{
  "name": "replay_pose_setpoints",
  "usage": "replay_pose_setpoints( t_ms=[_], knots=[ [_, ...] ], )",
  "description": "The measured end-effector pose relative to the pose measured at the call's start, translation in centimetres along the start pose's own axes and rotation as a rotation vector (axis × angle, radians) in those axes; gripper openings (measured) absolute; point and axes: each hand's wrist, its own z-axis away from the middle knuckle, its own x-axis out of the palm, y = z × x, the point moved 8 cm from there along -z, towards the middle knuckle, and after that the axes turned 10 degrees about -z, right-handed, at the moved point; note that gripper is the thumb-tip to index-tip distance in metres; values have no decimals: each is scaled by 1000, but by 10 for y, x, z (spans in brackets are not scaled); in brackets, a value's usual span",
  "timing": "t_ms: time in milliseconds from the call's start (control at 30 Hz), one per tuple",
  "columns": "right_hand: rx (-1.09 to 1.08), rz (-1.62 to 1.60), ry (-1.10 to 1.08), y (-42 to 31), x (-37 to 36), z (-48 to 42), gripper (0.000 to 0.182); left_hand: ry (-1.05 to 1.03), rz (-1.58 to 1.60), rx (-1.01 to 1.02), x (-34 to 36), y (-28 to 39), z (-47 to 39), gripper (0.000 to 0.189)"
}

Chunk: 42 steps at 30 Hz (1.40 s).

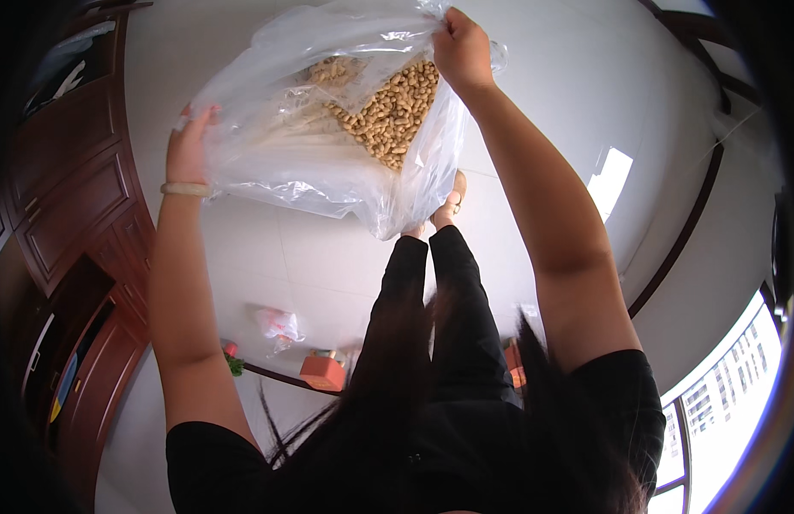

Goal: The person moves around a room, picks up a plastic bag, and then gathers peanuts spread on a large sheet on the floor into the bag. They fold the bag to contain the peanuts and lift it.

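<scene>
A large clear plastic bag (294, 167) is stretched between my two hands above the tiled floor. Unshelled peanuts (400, 112) lie heaped in its right part, partly behind folds of film. My left hand (190, 151), with a pale bangle at the wrist, grips the bag's left edge. At the top right, my right hand (464, 54) is closed on the gathered rim of the bag. The bag's lower edge hangs in front of my feet.
Dark wooden cabinets (82, 193) line the left side. A crumpled plastic bag (280, 324), a red box (323, 371) and a green plant (233, 365) are on the floor behind my legs. At the lower right is a window (724, 392). A sandal (460, 186) shows beside the bag.
</scene>
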Motion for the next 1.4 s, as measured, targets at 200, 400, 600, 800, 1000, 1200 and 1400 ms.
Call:
replay_pose_setpoints(
  t_ms=[200, 400, 600, 800, 1000, 1200, 1400],
  knots=[
    [88, 134, -97, 18, -11, 5, 46, 53, -79, -134, -27, -53, -29, 31],
    [201, 325, 53, 85, -105, 22, 43, 185, -121, -223, -122, -192, -64, 42],
    [231, 823, 296, 136, -182, 80, 51, 726, 28, -615, -160, -264, -6, 64],
    [-146, 920, -218, 67, -60, 80, 59, 383, -1043, 552, 4, -123, 48, 72],
    [-284, 862, -302, 19, 4, 28, 56, -494, -2059, 214, 6, -235, -7, 53],
    [7, 810, -155, 71, -97, 131, 46, -129, -1887, -383, -99, -216, 11, 41],
    [615, 930, -431, 153, -168, 414, 15, -442, -1218, -217, -109, -298, 155, 15]
  ],
)
